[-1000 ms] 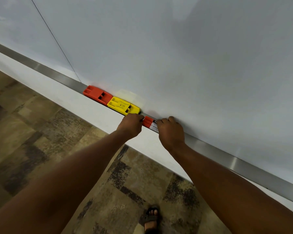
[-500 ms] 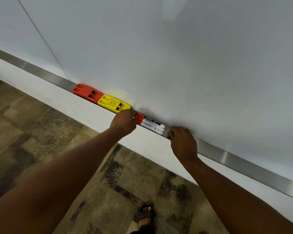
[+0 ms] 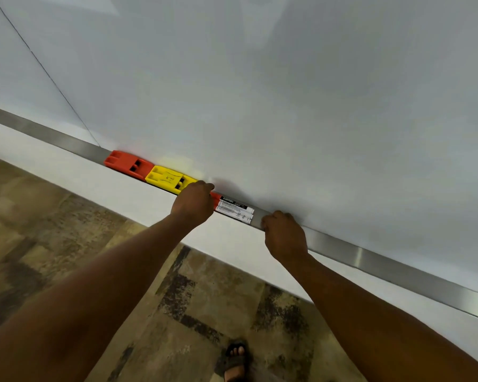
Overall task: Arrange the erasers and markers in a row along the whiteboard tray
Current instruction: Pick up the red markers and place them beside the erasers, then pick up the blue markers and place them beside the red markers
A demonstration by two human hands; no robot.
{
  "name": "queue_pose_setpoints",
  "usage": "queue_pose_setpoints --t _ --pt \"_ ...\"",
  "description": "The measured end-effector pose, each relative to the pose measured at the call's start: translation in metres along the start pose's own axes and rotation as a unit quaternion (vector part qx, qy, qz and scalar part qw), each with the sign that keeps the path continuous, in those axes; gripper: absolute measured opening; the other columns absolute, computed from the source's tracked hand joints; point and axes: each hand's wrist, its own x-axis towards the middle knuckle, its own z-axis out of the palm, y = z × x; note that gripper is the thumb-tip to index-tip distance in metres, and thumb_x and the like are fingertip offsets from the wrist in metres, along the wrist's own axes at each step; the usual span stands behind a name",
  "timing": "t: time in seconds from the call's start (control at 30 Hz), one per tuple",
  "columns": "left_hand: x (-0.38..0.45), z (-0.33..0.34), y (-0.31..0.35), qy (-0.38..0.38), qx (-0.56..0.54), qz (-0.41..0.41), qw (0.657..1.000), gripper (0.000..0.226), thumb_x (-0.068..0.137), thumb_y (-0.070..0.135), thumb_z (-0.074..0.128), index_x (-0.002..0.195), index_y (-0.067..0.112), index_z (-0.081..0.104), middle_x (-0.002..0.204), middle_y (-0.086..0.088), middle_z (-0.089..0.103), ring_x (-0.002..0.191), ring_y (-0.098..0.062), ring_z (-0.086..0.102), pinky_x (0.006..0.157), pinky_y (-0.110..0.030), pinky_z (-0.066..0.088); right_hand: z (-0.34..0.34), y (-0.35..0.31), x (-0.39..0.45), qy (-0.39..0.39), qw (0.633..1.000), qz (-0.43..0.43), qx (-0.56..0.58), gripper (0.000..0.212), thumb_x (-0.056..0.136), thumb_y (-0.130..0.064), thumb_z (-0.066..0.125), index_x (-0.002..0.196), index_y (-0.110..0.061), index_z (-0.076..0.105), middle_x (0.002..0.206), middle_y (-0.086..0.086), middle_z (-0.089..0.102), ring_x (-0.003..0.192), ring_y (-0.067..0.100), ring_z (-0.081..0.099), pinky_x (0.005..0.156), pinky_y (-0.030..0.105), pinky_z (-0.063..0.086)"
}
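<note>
The whiteboard tray (image 3: 370, 267), a long brushed-metal ledge, is running diagonally from upper left to lower right beneath the pale whiteboard (image 3: 260, 92), with a white wall strip (image 3: 108, 188) lying just under it and a mottled brown tiled floor (image 3: 53, 257) spreading below. A person is reaching both bare forearms up to the ledge from the bottom of the view, and a sandalled foot (image 3: 235, 359) is showing on the floor between them. On the tray, an orange eraser (image 3: 127, 164) is sitting end to end with a yellow eraser (image 3: 169, 178), the two touching in one line against the board. Just to the right of the yellow eraser, two markers (image 3: 233, 208) are lying side by side along the tray, their white and black labelled barrels facing up and a red cap showing at their left end. The left hand (image 3: 193, 202) is covering that capped end, its fingers curled down over the tray where the yellow eraser and the markers are meeting; whether they are gripping a cap or only pressing on it cannot be told. The right hand (image 3: 284, 235) is resting on the front edge of the tray just beyond the markers' right end, its fingers folded narrowly in over the ledge, with a short stretch of bare metal lying between its knuckles and the marker tips, and nothing visibly held in it.
</note>
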Motion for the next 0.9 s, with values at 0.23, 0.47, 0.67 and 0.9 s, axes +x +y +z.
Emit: queue_pose_setpoints --t 0.23,0.47,0.67,0.9 --pt "-0.013 -0.001 0.003 -0.01 0.039 0.034 0.999 0.028 0.083 0.006 0.053 0.108 0.009 0.064 0.102 -0.016 0.065 0.098 -0.035 0.06 0.077 -0.044 0.054 0.006 -0.014 0.0 -0.025 1.0 -0.011 -0.01 0.031 0.081 -0.004 0.046 0.105 -0.015 0.063 0.107 0.006 0.056 0.097 0.031 0.052 0.071 0.036 0.044" --pt "-0.013 0.001 -0.004 0.011 0.028 0.026 0.999 0.033 0.086 0.007 0.051 0.116 0.011 0.064 0.111 -0.014 0.066 0.105 -0.032 0.058 0.085 -0.043 0.052 0.004 -0.017 -0.002 -0.033 0.999 -0.012 0.001 0.046 0.082 -0.003 0.047 0.122 -0.021 0.059 0.111 0.008 0.053 0.1 0.032 0.05 0.076 0.037 0.044" --pt "-0.02 -0.002 0.001 0.037 -0.015 0.072 0.997 0.022 0.088 0.011 0.053 0.105 0.01 0.068 0.094 -0.015 0.068 0.091 -0.034 0.061 0.074 -0.042 0.053 0.003 -0.007 -0.011 -0.001 1.0 0.005 0.005 0.043 0.08 -0.003 0.045 0.117 -0.021 0.06 0.112 0.005 0.055 0.098 0.03 0.052 0.075 0.036 0.043" --pt "-0.018 0.004 0.051 -0.003 -0.043 0.16 0.986 0.02 0.089 0.022 0.058 0.104 0.016 0.069 0.098 -0.004 0.07 0.093 -0.023 0.063 0.079 -0.034 0.051 -0.029 0.056 -0.039 0.048 0.999 0.009 -0.013 0.038 0.086 -0.013 0.049 0.121 -0.022 0.062 0.112 0.003 0.062 0.098 0.028 0.058 0.078 0.038 0.048"
